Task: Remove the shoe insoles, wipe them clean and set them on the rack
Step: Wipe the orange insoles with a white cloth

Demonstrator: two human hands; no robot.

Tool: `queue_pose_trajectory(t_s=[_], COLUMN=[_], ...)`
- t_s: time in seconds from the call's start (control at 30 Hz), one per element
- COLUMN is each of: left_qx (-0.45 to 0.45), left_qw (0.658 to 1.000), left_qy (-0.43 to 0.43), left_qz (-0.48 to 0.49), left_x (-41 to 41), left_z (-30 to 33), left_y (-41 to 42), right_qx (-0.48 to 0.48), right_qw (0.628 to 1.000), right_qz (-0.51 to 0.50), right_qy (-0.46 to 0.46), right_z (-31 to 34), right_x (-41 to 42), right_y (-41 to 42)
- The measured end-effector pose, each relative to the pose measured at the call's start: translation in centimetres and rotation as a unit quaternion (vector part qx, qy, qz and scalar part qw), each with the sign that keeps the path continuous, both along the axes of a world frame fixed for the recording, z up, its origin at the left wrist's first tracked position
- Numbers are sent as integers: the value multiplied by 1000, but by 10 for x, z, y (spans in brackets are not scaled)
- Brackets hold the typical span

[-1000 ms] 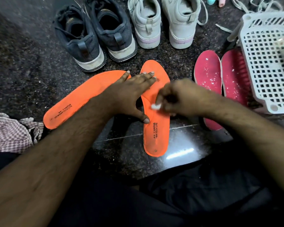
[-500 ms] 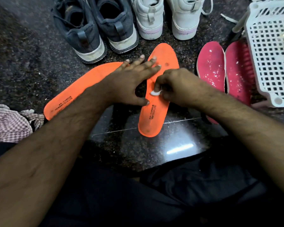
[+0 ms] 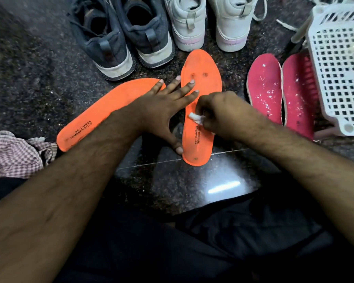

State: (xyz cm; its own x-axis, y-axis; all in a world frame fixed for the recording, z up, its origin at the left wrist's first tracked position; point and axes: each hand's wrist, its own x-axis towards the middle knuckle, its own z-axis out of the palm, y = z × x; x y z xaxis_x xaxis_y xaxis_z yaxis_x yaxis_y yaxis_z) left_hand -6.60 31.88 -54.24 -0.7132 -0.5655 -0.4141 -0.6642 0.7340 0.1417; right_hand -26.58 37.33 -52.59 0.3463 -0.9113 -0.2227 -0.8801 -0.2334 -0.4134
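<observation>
Right now, left hand (image 3: 161,111) flat on orange insole (image 3: 200,82), right fingers (image 3: 207,119) pinching white wad (image 3: 195,117).

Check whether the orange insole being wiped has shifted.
Yes. The orange insole has slid away from the person: less of its heel crosses the floor seam, and its toe is nearer the white shoes.

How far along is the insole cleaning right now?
Done: four insoles lie out on the floor. In hand: the left hand pins the upright orange insole while the right hand rubs it with a white wad. Left: the white rack holds no insoles.
</observation>
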Motion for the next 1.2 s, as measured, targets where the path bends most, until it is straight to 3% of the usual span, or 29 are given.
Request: queue_pose_trajectory(t_s=[0.1, 0.23, 0.33, 0.43, 0.6, 0.67, 0.73, 0.83, 0.9, 0.97, 1.1, 1.2], left_qx=[0, -4, 16, 15, 17, 14, 6, 1, -14, -39, -42, -21], left_qw=[1000, 1000, 1000, 1000, 1000, 999, 998, 997, 996, 994, 990, 992], left_qy=[-1, -2, -4, -1, 13, 33, 53, 75, 84, 94, 132, 124], left_qz=[-1, -8, -3, 2, 11, 17, 24, 32, 35, 29, 26, 8], left_x=[0, 0, 0, 0, -1, -2, -5, -7, -7, -7, -8, -8], left_z=[-3, -5, -4, -5, -6, -6, -4, -3, -4, -6, -6, -3], left_y=[0, 0, -1, -1, 3, 5, 5, 4, 5, 7, 5, 3], right_qx=[14, 132, 181, 109, 238, 203, 88, -37, -42, -11, 178, 86], right_qw=[997, 972, 970, 986, 953, 965, 991, 996, 996, 999, 981, 996], right_qz=[70, 195, 163, 125, 189, 162, 83, -58, -81, -41, 74, -5], right_qy=[25, -6, -19, -7, -24, -34, -53, -47, -8, 8, -3, -29], right_z=[0, 1, 5, 5, 15, 22, 23, 8, -2, -2, 22, 20], right_x=[12, 25, 8, -1, 4, -5, -17, -25, -18, -13, -14, -26], right_y=[17, 46, 29, 15, 34, 25, 6, -16, -17, -12, -2, -13])
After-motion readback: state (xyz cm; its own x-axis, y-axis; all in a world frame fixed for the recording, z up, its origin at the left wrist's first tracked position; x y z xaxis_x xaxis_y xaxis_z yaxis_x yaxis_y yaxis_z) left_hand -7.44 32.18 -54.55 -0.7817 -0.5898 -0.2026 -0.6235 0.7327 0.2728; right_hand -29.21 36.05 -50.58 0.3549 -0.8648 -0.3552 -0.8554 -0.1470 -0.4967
